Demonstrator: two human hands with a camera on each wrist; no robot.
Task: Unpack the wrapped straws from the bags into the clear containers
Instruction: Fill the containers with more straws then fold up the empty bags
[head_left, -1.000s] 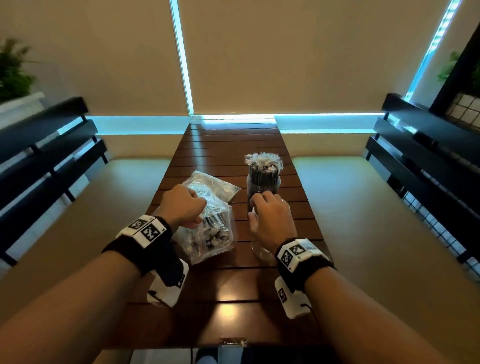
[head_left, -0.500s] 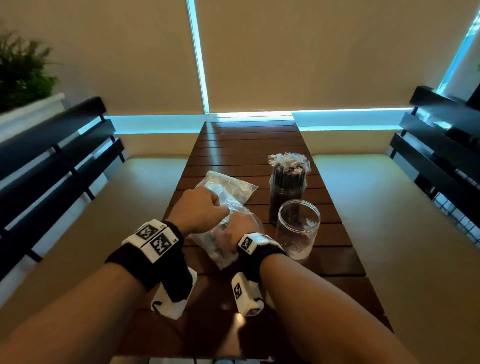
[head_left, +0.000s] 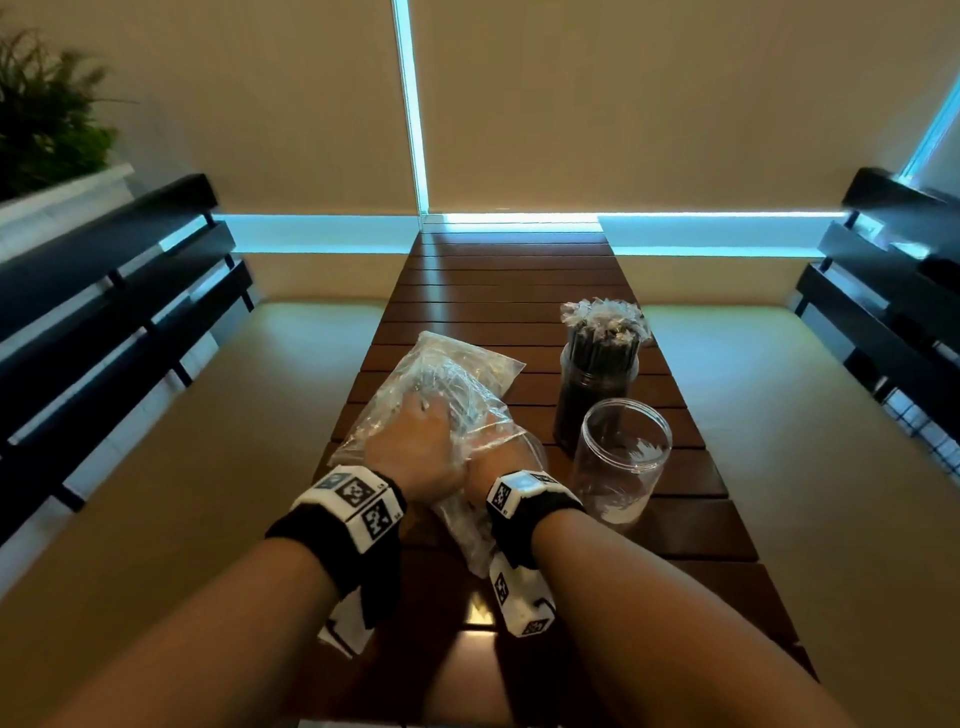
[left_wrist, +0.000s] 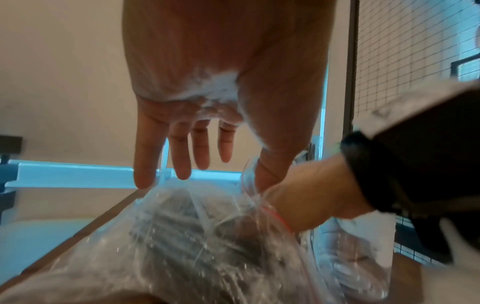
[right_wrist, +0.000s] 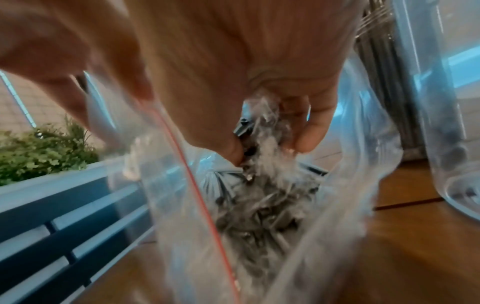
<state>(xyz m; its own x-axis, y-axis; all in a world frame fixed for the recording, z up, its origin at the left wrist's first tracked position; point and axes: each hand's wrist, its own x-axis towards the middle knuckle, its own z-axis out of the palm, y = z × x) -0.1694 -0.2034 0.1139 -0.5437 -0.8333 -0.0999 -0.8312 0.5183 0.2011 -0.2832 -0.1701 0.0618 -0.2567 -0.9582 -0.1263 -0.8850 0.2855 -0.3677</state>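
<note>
- Nearest to us, our right hand (right_wrist: 259, 86) is deep inside the plastic bag (head_left: 457, 384). Its thumb and fingers pinch a small bunch of wrapped straws (right_wrist: 262, 144).
- Our left hand (head_left: 415, 447) rests on top of the bag. Most of its fingers (left_wrist: 182, 154) are out straight, and the thumb seems to hold the mouth of the bag open.
- To do this well, we think we should keep the mouth wide, hold the bunch tight, and pull it out slowly so no straws catch on the red strip (right_wrist: 197, 195).
- Just to the right of the bag stands the empty jar (head_left: 621, 457). That is where we think the bunch should go, standing up.
- Just behind it is the full jar (head_left: 597, 384), packed with dark straws.
- All of this sits on the wooden table (head_left: 509, 280).
- From above, the bag and our left hand hide our right fingers. The close picture is blurry, so we cannot count the straws in our grip. We cannot tell how many stay in the bag.
</note>
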